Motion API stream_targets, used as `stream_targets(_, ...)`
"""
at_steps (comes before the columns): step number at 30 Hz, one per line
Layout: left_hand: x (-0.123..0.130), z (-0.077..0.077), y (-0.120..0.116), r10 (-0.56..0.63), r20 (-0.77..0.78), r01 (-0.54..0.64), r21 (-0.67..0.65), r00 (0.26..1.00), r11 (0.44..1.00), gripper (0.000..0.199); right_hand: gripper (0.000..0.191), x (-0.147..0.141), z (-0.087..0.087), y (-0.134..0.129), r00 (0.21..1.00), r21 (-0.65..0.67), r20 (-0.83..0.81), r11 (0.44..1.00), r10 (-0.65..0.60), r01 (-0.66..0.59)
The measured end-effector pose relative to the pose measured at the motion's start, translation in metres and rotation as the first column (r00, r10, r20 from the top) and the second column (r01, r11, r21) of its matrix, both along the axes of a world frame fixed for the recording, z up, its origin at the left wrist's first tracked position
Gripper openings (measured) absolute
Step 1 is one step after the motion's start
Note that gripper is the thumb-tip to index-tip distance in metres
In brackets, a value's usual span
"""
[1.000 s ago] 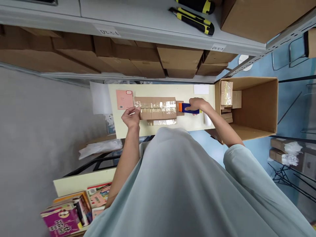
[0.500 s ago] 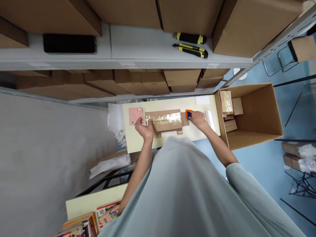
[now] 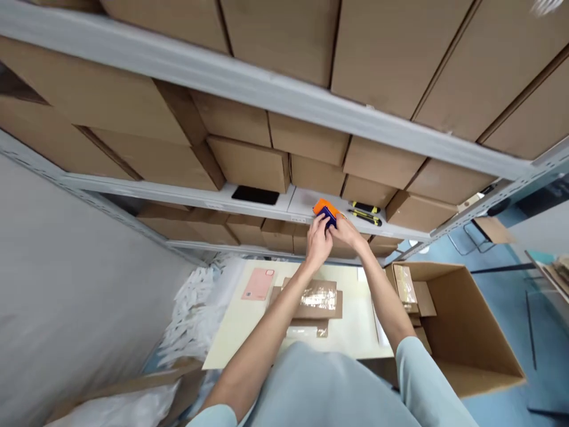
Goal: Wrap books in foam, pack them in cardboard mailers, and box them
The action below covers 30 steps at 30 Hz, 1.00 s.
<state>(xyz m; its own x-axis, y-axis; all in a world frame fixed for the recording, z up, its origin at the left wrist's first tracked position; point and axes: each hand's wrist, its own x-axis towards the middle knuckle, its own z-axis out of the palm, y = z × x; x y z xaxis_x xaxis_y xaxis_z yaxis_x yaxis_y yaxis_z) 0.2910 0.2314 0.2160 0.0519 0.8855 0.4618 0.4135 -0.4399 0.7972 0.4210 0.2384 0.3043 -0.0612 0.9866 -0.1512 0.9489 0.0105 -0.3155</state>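
Note:
Both hands meet over the front edge of the middle shelf, around a small orange and dark-blue hand tool (image 3: 327,211) whose exact kind I cannot make out. My right hand (image 3: 347,232) grips it from the right. My left hand (image 3: 319,240) has its fingers closed on the blue part. Below them on the cream table lies a flat cardboard package (image 3: 317,299) with shiny clear tape on top, partly hidden by my left forearm. A pink flat item (image 3: 258,283) lies left of the package.
Two yellow-black utility knives (image 3: 367,214) and a black flat object (image 3: 255,194) lie on the shelf (image 3: 306,201). Brown boxes (image 3: 249,163) fill the racks. A large open carton (image 3: 471,320) holding small boxes stands right of the table (image 3: 355,341).
The view has tilted up toward the shelves. My right hand has lifted the orange and blue tool from beside the package up to the shelf. My left hand has left the package and joined it.

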Motion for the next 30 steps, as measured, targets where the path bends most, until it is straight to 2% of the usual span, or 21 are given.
stream_targets(3, -0.004, 0.006, 0.029, -0.005, -0.012, 0.004, -0.051, 1.000, 0.999, 0.065, 0.043, -0.017, 0.006, 0.038, 0.994, 0.007, 0.097, 0.999, 0.040, -0.041)
stream_targets(5, -0.004, 0.005, 0.036, -0.013, -0.006, 0.012, -0.067, 1.000, 0.998, 0.068, 0.043, -0.027, 0.007, 0.058, 0.988, 0.010, 0.146, 0.999, 0.045, -0.047)
stream_targets(9, -0.001, -0.005, 0.026, -0.014, 0.017, 0.015, -0.065, 1.000, 0.998, 0.063, 0.044, -0.038, 0.005, 0.082, 0.984, 0.040, 0.174, 0.999, 0.024, -0.031)
stream_targets(11, -0.003, -0.013, 0.015, -0.016, 0.007, 0.016, -0.088, 1.000, 0.996, 0.059, 0.050, -0.037, 0.000, 0.085, 0.984, 0.080, 0.178, 0.997, -0.001, -0.014)
stream_targets(13, -0.014, -0.028, 0.003, -0.014, -0.008, 0.013, -0.129, 1.000, 0.992, 0.056, 0.055, -0.033, -0.012, 0.079, 0.987, 0.167, 0.154, 0.986, -0.037, 0.011)
stream_targets(15, -0.036, -0.052, -0.012, 0.003, -0.015, -0.006, -0.184, 1.000, 0.983, 0.054, 0.057, -0.025, -0.038, 0.057, 0.996, 0.325, 0.056, 0.945, -0.066, 0.044)
stream_targets(17, -0.069, -0.086, -0.037, 0.044, -0.019, -0.047, -0.263, 0.999, 0.964, 0.052, 0.058, -0.015, -0.078, 0.015, 0.994, 0.460, -0.088, 0.883, -0.061, 0.095)
stream_targets(18, -0.088, -0.105, -0.053, 0.072, -0.028, -0.077, -0.321, 0.997, 0.944, 0.051, 0.058, -0.010, -0.102, -0.014, 0.987, 0.484, -0.153, 0.866, -0.057, 0.125)
stream_targets(20, -0.123, -0.141, -0.089, 0.147, -0.073, -0.164, -0.472, 0.986, 0.866, 0.052, 0.062, -0.004, -0.153, -0.081, 0.967, 0.423, -0.241, 0.888, -0.080, 0.179)
stream_targets(22, -0.148, -0.166, -0.124, 0.199, -0.141, -0.243, -0.605, 0.970, 0.758, 0.054, 0.069, -0.005, -0.198, -0.150, 0.937, 0.268, -0.308, 0.931, -0.162, 0.249)
stream_targets(24, -0.153, -0.178, -0.148, 0.189, -0.195, -0.272, -0.677, 0.962, 0.684, 0.054, 0.083, -0.015, -0.232, -0.202, 0.889, 0.075, -0.357, 0.939, -0.288, 0.334)
stream_targets(26, -0.140, -0.182, -0.159, 0.130, -0.212, -0.243, -0.689, 0.969, 0.683, 0.054, 0.096, -0.027, -0.254, -0.229, 0.823, -0.089, -0.388, 0.906, -0.415, 0.415)
stream_targets(28, -0.116, -0.181, -0.162, 0.103, -0.264, -0.259, -0.671, 0.959, 0.694, 0.066, 0.105, -0.038, -0.269, -0.232, 0.758, -0.177, -0.408, 0.858, -0.509, 0.482)
stream_targets(30, -0.094, -0.180, -0.162, 0.119, -0.343, -0.329, -0.660, 0.932, 0.676, 0.092, 0.115, -0.046, -0.278, -0.225, 0.712, -0.214, -0.395, 0.812, -0.581, 0.543)
